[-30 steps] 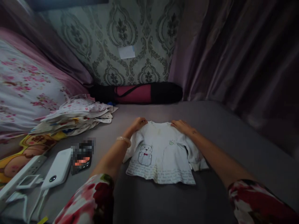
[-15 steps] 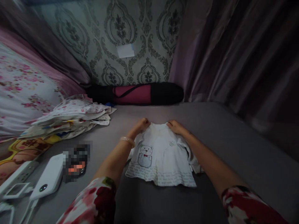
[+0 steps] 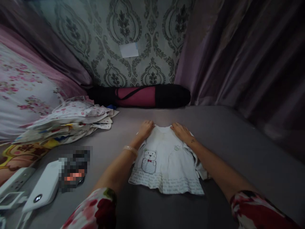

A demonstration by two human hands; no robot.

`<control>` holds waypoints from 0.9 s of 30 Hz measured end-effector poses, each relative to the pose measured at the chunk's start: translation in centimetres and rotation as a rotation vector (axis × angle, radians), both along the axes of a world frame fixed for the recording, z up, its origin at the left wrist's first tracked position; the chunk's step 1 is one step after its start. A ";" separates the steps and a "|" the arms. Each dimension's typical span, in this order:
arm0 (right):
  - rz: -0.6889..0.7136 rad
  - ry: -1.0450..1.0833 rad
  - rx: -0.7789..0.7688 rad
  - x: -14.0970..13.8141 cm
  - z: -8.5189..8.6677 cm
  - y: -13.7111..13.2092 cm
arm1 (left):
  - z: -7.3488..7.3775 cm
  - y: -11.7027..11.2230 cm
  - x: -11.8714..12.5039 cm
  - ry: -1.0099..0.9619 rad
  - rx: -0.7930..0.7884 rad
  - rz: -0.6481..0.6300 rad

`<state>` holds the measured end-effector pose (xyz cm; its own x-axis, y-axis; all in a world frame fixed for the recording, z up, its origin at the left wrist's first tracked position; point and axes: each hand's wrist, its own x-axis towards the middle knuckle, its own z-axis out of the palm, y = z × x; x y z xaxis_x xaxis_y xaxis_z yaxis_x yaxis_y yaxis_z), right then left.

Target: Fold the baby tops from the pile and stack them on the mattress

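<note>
A small white children's shirt [image 3: 164, 159] lies spread front up on the grey bed sheet. It has a bear print at lower left, a small bee at the chest and lines of lettering along the flared hem. My left hand [image 3: 146, 128] grips the shirt's shoulder beside the neckline, fingers curled at the cloth. On the opposite shoulder, my right hand [image 3: 180, 131] has its fingertips closed at the neckline edge. Both forearms partly cover the sleeves, and a pale bangle [image 3: 130, 149] circles the left wrist.
Folded clothes [image 3: 78, 117] are piled at left beside a floral cloth [image 3: 26, 92]. Nearer are a white power bank [image 3: 44, 184], a power strip [image 3: 17, 181] with cables, and a pixelated dark object [image 3: 76, 168]. A black and red long bag [image 3: 138, 96] lies against the wall; curtains hang either side.
The shirt lies slightly flatter and its hem appears a little lower and further right. My hands have settled lower onto its shoulders. The view has shifted slightly.
</note>
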<state>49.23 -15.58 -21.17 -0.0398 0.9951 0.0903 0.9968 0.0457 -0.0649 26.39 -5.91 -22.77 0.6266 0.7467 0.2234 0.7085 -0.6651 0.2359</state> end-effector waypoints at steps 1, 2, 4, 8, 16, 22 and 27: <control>0.002 0.007 -0.006 0.1 -0.2 0.2 | -0.1 0.1 0.0 0.019 0.007 0.002; 0.001 0.019 -0.013 0.2 -0.4 0.3 | -0.3 0.1 0.0 0.035 0.006 0.006; -0.015 0.057 -0.024 0.5 -1.0 0.6 | -0.6 0.3 0.0 0.049 -0.023 0.015; -0.062 0.244 -0.046 0.7 -1.6 1.5 | -0.9 0.7 0.1 0.103 -0.059 0.022; -0.306 0.590 -0.073 5.5 1.8 -0.2 | 0.5 0.0 1.1 0.251 -0.073 0.061; -0.570 0.684 -0.124 9.9 1.5 -11.3 | 1.6 -2.0 2.1 0.218 -0.037 0.179; -0.539 0.650 -0.225 9.7 0.8 -18.3 | 2.0 -5.1 5.8 0.056 -0.039 0.038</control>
<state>58.92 -33.88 -20.33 0.4322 0.8606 -0.2693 0.6417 -0.5034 -0.5787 32.14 -10.96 -20.82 0.6082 0.7777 0.1591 0.7460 -0.6285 0.2203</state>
